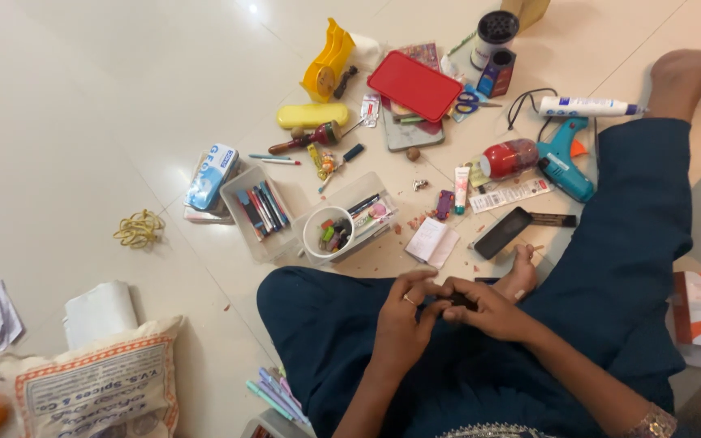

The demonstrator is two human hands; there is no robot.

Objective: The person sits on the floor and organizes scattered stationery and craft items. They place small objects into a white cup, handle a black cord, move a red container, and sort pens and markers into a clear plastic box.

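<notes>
So you're sitting on the floor (83, 122) with both hands meeting over your lap, and there's a small dark object (458, 301) pinched between them. It's mostly hidden by your fingers, so all I can say is that it's dark and short; can't tell what it actually is. Your left hand (403, 320) has its fingers curled in together around one end, ring showing on one finger, and your right hand (490, 311) has its fingertips closed on the other end.

Now the containers in front of your knees. The clear plastic box (255, 212) on the left holds a row of pens or markers lying side by side. Just beside it is another clear tray (360, 203) with a white cup (328, 231) sitting in it, and the cup's full of small colourful bits, too small to make out. A couple of pens and something pink lie in the tray behind the cup. Further out there's a red lidded box (414, 85), a yellow case (312, 115), and a blue glue gun (563, 158) off to the right.
</notes>
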